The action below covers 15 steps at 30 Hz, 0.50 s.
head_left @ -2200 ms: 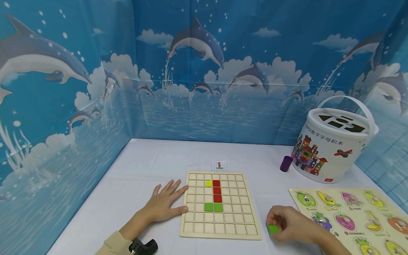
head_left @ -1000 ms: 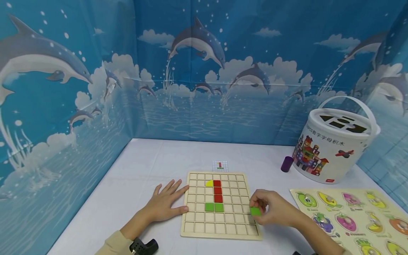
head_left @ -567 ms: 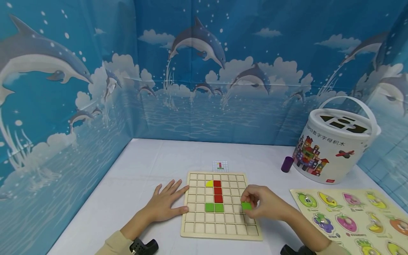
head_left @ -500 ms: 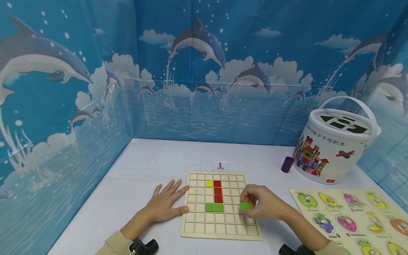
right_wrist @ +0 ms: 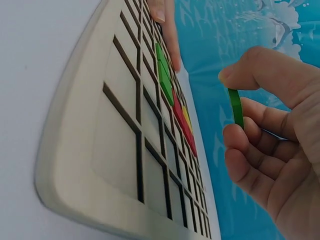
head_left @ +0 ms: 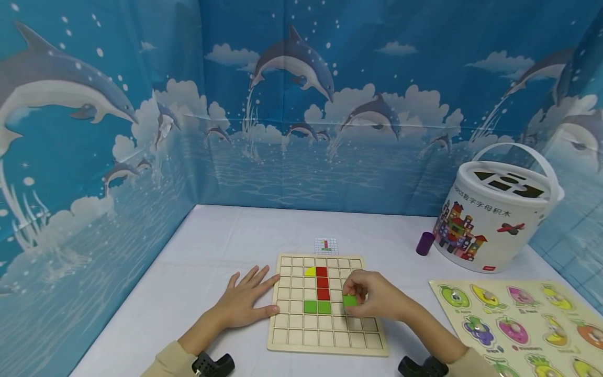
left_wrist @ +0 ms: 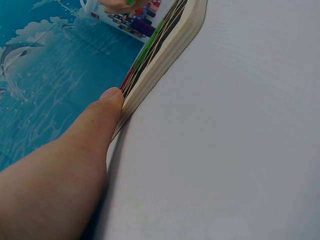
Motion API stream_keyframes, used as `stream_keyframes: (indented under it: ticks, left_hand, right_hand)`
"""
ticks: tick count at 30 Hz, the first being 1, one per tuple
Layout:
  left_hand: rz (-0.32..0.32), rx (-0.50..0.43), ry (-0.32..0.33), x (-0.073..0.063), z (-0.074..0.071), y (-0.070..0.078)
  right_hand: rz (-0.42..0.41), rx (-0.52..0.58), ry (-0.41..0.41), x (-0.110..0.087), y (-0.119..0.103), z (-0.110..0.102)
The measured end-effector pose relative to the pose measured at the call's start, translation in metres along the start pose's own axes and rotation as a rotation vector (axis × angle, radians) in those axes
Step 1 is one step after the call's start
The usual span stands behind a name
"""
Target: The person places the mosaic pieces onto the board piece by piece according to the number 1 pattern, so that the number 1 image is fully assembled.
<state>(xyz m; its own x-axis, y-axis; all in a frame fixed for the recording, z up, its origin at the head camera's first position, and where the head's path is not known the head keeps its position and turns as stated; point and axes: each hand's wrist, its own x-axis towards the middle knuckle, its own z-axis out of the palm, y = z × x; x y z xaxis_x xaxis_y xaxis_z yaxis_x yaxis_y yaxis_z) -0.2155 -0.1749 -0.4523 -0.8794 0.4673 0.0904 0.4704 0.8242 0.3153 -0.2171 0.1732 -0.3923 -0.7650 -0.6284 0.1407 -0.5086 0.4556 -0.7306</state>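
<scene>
A wooden grid board [head_left: 327,337] lies on the white table. Set in its cells are a yellow rounded tile [head_left: 310,272], a column of red tiles [head_left: 322,283] and two green square tiles [head_left: 317,307]. My right hand [head_left: 377,296] pinches another green square tile [head_left: 349,301] between thumb and fingers, over the board's right half. In the right wrist view this green tile [right_wrist: 236,108] is seen edge-on, raised off the grid. With fingers spread, my left hand [head_left: 242,301] rests on the table, thumb and index fingertip at the board's left edge.
Behind the board lies a small pattern card [head_left: 326,245]. A white bucket [head_left: 492,214] with a shape-hole lid stands at the back right, a purple cylinder [head_left: 425,244] beside it. A fruit puzzle board [head_left: 511,309] lies at the right. A dolphin-print curtain [head_left: 301,173] encloses the table.
My right hand has carried the green tile leftward, from the table right of the board to above the board's right half. My left hand has stayed at the left edge.
</scene>
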Motion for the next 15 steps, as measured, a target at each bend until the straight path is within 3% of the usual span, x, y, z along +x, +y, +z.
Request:
stream_keyframes:
  ticks: [15]
  left_hand:
    - [0.002, 0.001, 0.003, 0.000, 0.001, -0.001]
  right_hand:
    - [0.032, -0.037, -0.044, 0.013, 0.009, 0.019]
